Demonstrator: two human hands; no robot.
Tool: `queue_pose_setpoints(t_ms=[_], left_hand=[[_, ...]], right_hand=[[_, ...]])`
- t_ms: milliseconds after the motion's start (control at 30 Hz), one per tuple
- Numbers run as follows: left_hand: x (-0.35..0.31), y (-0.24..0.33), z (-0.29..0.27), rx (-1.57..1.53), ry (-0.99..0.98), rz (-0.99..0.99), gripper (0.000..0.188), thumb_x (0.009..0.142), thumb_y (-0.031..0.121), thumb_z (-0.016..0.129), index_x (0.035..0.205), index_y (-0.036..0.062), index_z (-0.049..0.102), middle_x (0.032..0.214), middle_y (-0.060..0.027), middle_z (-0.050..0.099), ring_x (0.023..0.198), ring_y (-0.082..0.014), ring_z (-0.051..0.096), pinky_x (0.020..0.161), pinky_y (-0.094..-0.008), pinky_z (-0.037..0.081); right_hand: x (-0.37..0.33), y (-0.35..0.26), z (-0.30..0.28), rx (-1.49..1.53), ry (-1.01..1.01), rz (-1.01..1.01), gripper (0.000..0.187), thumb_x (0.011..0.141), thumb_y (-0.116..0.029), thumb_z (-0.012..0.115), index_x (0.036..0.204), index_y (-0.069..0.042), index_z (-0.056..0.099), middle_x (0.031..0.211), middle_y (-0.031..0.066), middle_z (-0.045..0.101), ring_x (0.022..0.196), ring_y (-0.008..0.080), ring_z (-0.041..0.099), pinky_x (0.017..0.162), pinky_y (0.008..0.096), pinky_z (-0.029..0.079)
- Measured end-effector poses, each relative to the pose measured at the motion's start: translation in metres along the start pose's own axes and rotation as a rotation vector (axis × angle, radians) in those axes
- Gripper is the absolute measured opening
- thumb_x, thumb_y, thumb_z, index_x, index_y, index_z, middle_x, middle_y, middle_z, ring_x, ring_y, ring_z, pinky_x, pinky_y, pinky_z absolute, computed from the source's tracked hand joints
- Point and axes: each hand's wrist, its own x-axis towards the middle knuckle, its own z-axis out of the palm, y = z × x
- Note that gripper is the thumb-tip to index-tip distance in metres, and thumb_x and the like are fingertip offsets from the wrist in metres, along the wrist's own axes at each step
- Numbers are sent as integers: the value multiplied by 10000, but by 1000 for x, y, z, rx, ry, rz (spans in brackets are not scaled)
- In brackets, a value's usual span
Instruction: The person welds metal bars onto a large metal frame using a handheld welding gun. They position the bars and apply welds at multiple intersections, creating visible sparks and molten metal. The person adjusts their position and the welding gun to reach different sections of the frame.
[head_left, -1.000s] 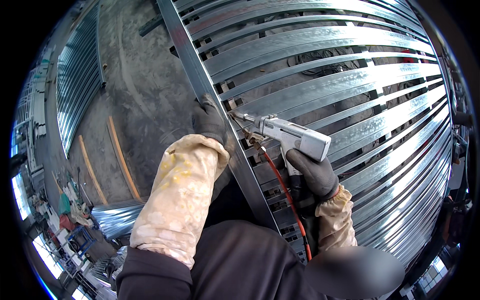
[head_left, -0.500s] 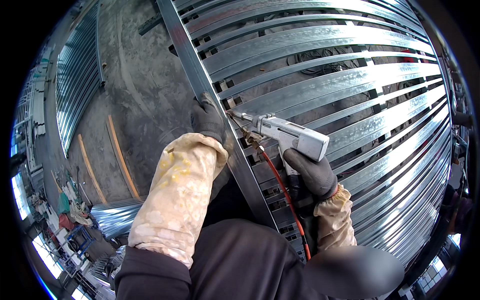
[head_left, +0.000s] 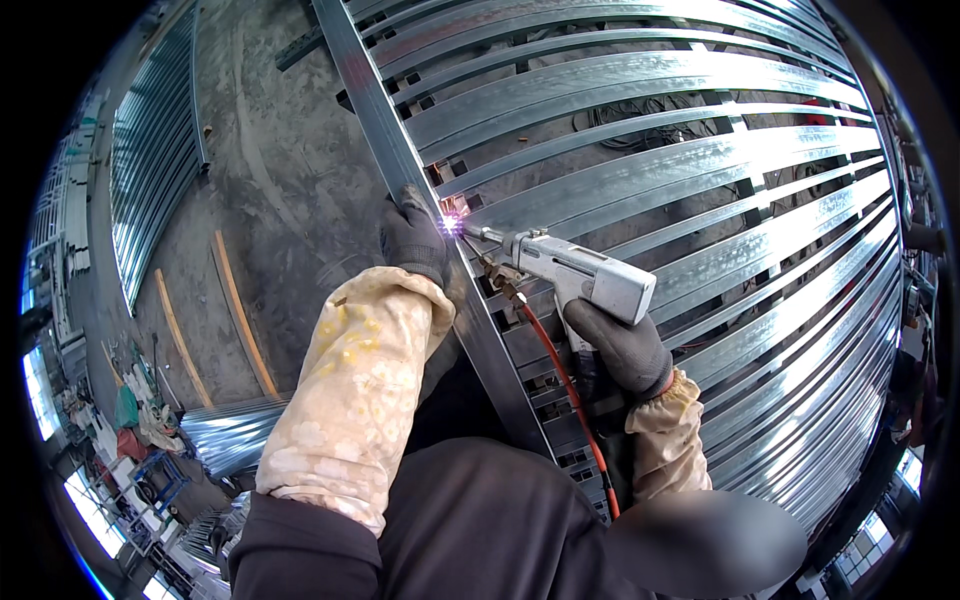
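Observation:
My right hand, in a dark grey glove, is closed round the handle of a silver-white welding gun. Its nozzle points left at the joint between a long steel rail and the metal slats. A bright violet-white spark glows at the tip. Just beside it, my gloved left hand wraps over the rail's left edge; its fingertips are partly hidden. From the gun's front fitting an orange-red hose runs down toward me.
The slats form a wide frame to the right, with coiled cables on the floor beneath. Another slatted panel lies at far left. Two wooden strips and a stack of shiny metal profiles are on the left floor.
A bright spark has lit up at the gun's nozzle, with a warm glow on the nearby metal. Both hands and the gun hold almost the same position.

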Motion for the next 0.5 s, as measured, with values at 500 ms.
queue_pose_setpoints(t_ms=[500], left_hand=[[0,0,0,12,2,-10,546,1037,453,414,1116,-44,624,1021,-299,676,975,-497,628,827,-510,480]], right_hand=[[-4,0,-2,-31,-23,-9,236,973,-220,586,914,-13,684,811,30,661,770,126,600,719,296,491]])
